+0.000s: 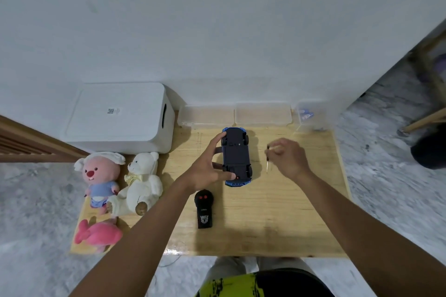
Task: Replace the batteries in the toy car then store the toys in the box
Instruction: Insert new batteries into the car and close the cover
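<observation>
The blue toy car (236,159) is lying upside down on the wooden table (289,212), its dark underside facing up, toward the far side. The left hand (207,166) is grasping it from its left side, fingers curling over the far end and the thumb pressing by the near wheel. The right hand (288,155) is hovering just right of the car, apart from it. It is pinching what is probably a small screwdriver (267,161), whose thin shaft is pointing down toward the tabletop.

A black remote control (204,211) is lying just nearer than the car. The white storage box (118,118) is sitting at the far left with its lid on. A pink-faced plush (99,179), a white teddy bear (143,183) and a pink plush (99,235) are resting in front of it. Clear plastic containers (261,113) are standing along the wall behind the car.
</observation>
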`<state>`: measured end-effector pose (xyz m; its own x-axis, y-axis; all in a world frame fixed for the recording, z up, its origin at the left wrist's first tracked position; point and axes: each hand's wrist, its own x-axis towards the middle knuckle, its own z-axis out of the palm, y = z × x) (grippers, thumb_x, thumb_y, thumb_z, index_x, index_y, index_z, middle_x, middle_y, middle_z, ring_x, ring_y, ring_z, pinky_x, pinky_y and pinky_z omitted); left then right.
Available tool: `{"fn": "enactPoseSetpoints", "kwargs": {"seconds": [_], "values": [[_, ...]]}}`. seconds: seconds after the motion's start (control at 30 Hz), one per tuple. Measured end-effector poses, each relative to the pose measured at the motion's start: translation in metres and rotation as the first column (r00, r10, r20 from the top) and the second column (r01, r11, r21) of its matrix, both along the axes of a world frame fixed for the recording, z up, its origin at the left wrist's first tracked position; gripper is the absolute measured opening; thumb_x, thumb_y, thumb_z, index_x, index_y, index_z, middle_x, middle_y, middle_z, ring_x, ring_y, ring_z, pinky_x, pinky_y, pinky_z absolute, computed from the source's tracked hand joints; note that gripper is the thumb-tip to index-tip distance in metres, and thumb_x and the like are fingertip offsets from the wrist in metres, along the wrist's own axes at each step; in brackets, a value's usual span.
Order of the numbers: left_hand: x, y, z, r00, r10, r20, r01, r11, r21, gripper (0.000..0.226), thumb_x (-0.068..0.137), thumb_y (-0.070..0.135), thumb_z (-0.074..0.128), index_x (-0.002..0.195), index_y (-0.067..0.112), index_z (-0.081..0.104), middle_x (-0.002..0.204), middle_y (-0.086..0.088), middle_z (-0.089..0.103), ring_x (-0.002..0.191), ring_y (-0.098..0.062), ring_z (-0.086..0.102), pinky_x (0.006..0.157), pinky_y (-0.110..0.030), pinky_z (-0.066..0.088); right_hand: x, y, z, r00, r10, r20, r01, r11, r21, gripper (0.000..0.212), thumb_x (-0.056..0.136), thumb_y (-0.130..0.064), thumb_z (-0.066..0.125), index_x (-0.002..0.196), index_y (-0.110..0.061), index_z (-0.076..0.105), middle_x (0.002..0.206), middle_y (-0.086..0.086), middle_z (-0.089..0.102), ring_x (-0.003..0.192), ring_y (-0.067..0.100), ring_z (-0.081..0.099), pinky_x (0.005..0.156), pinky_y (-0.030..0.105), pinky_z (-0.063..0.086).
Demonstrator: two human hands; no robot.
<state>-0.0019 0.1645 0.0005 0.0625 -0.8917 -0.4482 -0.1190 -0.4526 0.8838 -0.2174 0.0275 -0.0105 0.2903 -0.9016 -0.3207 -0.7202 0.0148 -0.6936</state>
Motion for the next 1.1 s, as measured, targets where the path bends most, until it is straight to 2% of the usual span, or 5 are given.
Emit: {"fn": "enactPoseSetpoints", "kwargs": {"seconds": [0.07, 0.13, 0.2, 0.57, 1.1], "values": [[0.001, -0.003, 0.005, 1.0, -0.003, -0.015, 0.003, 1.0, -0.009, 0.11, 0.081, -0.001, 0.085, 0.155, 0.052, 0.023, 0.144, 0.006, 0.048, 0.091, -0.01, 0.076, 0.078, -0.019, 0.057, 0.006, -0.011, 0.031, 0.989, 0.004, 0.15, 0.017, 0.991, -0.134, 0.011, 0.09, -0.021, 0.073, 0.097, -0.013, 0.076, 0.085, -0.007, 0.076, 0.078, 0.011, 0.073, 0.079, 0.03, 0.057], [0.001, -0.008, 0.011, 0.999, -0.013, -0.03, 0.012, 1.0, -0.023, 0.109, 0.081, -0.002, 0.084, 0.155, 0.051, 0.024, 0.144, 0.003, 0.048, 0.09, -0.011, 0.076, 0.078, -0.021, 0.058, 0.014, -0.015, 0.054, 0.924, -0.005, 0.382, 0.051, 0.992, -0.112, 0.012, 0.09, -0.014, 0.073, 0.101, -0.009, 0.073, 0.085, -0.002, 0.076, 0.079, 0.011, 0.075, 0.079, 0.032, 0.062], [0.0, -0.013, 0.017, 0.999, -0.02, -0.04, 0.018, 0.999, -0.034, 0.108, 0.08, -0.002, 0.085, 0.154, 0.051, 0.025, 0.143, 0.001, 0.048, 0.09, -0.011, 0.076, 0.078, -0.022, 0.058, 0.025, -0.014, 0.069, 0.869, 0.028, 0.494, 0.029, 0.994, -0.106, 0.012, 0.09, -0.01, 0.074, 0.101, -0.008, 0.072, 0.089, 0.003, 0.076, 0.084, 0.014, 0.075, 0.082, 0.031, 0.061], [-0.001, -0.021, 0.032, 0.998, -0.041, -0.037, 0.038, 0.996, -0.083, 0.108, 0.078, 0.002, 0.087, 0.152, 0.054, 0.027, 0.143, 0.002, 0.049, 0.09, -0.015, 0.075, 0.083, -0.026, 0.059, 0.037, -0.003, 0.073, 0.875, 0.142, 0.462, -0.01, 0.961, -0.276, 0.013, 0.091, -0.009, 0.073, 0.103, -0.006, 0.071, 0.094, -0.003, 0.075, 0.085, 0.005, 0.072, 0.079, 0.015, 0.055], [-0.002, -0.02, 0.038, 0.999, -0.028, -0.036, 0.024, 0.995, -0.1, 0.108, 0.077, 0.008, 0.089, 0.151, 0.057, 0.027, 0.145, 0.004, 0.048, 0.099, -0.019, 0.072, 0.09, -0.03, 0.059, 0.042, 0.002, 0.078, 0.883, 0.221, 0.415, -0.033, 0.91, -0.414, 0.012, 0.091, -0.009, 0.072, 0.102, -0.012, 0.069, 0.089, -0.011, 0.071, 0.084, 0.005, 0.07, 0.078, 0.019, 0.057]]}}
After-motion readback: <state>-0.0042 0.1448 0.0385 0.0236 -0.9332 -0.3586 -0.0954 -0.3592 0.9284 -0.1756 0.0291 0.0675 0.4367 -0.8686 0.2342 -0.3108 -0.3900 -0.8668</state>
